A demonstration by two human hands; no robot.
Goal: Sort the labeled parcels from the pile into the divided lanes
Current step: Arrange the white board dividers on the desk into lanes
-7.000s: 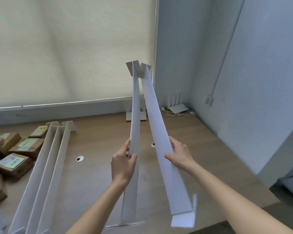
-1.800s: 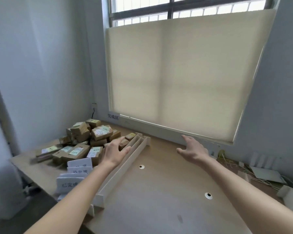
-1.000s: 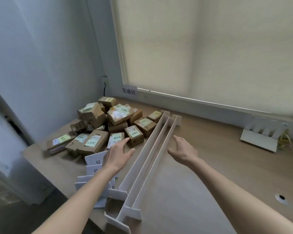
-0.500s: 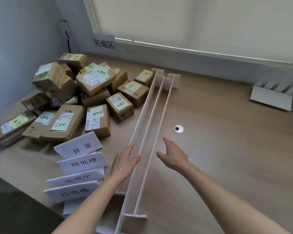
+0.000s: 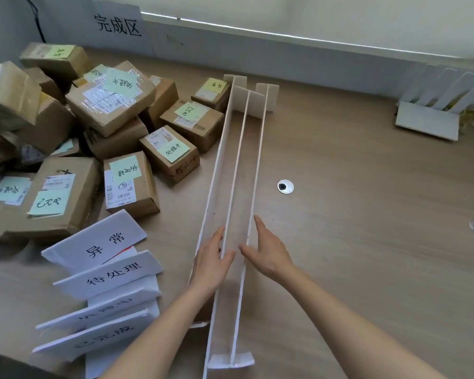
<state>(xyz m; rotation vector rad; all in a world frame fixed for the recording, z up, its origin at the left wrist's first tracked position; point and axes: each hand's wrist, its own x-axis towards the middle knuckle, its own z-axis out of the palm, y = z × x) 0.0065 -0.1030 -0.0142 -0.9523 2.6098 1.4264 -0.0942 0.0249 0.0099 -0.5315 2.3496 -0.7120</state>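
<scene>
Three white dividers [image 5: 231, 192] stand bunched on our desk [image 5: 367, 214], long axis running away toward the window, parcels [image 5: 112, 105] piled left. Our left hand [image 5: 212, 262] and right hand [image 5: 267, 251] rest flat-fingered against them, gripping nothing.

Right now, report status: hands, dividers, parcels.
Left hand and right hand open, on the white dividers. Parcel pile unsorted, left of them. Label cards stacked alongside.
</scene>
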